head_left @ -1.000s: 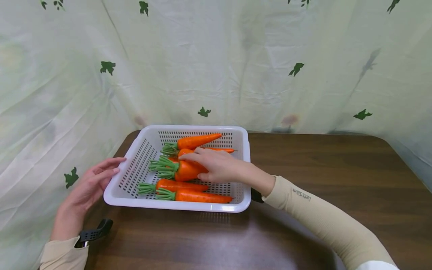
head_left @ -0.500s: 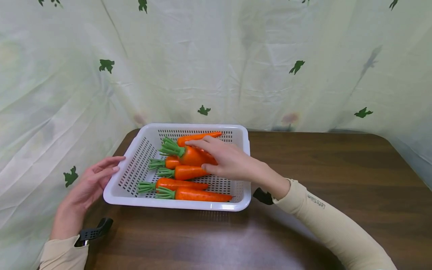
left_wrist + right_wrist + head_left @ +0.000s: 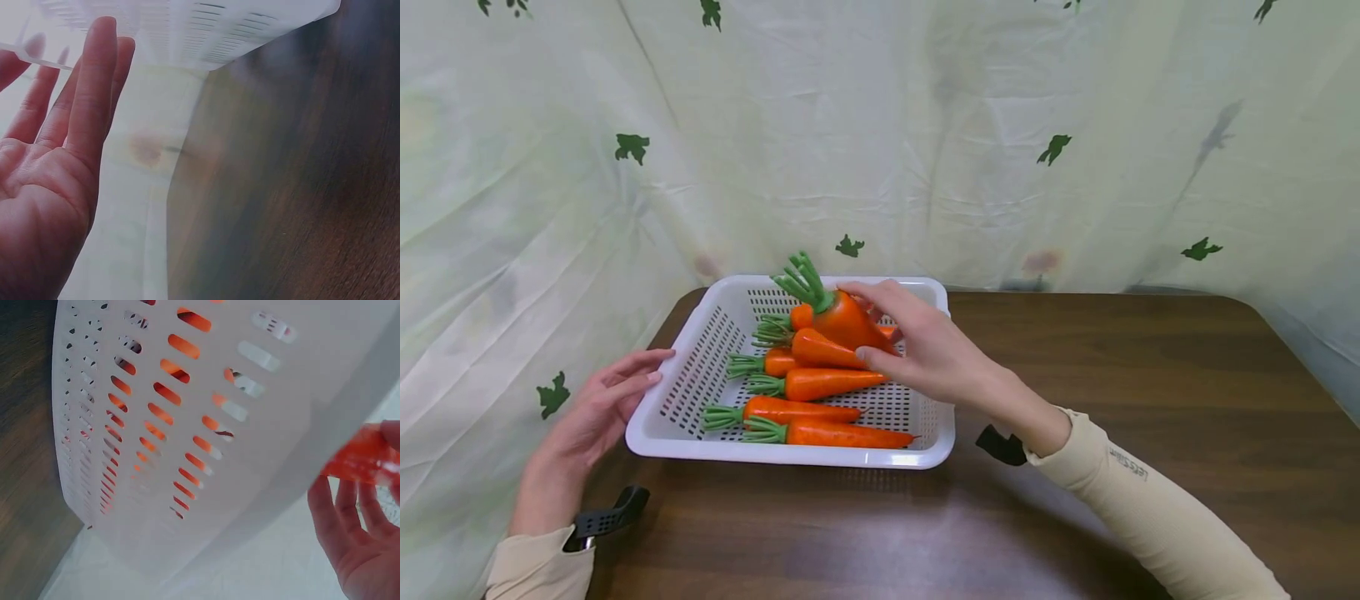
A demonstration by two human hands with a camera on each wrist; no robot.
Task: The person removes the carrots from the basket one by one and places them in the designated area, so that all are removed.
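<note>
Over the back of a white plastic basket (image 3: 760, 453), my right hand (image 3: 936, 346) grips a carrot (image 3: 848, 321) with green stem stubs. The carrot is tilted, its leafy end pointing up to the left; my fingers cover its tip. The right wrist view shows thumb and fingers around this carrot (image 3: 357, 457) beyond the slotted basket wall (image 3: 275, 456). Several more carrots (image 3: 838, 433) lie in the basket, stems to the left. My left hand (image 3: 598, 417) touches the basket's left rim. In the left wrist view its fingers (image 3: 94, 81) are extended against the basket's outer side.
The basket stands on a dark wooden table (image 3: 1112, 358), toward its left side. A pale curtain (image 3: 895, 125) with green leaf prints hangs behind and to the left. A black strap (image 3: 610, 517) is on the left wrist.
My right hand has raised one carrot from the middle of the pile, moving it up and toward the back and tilting its stem end upward. My left hand stays at the rim.
</note>
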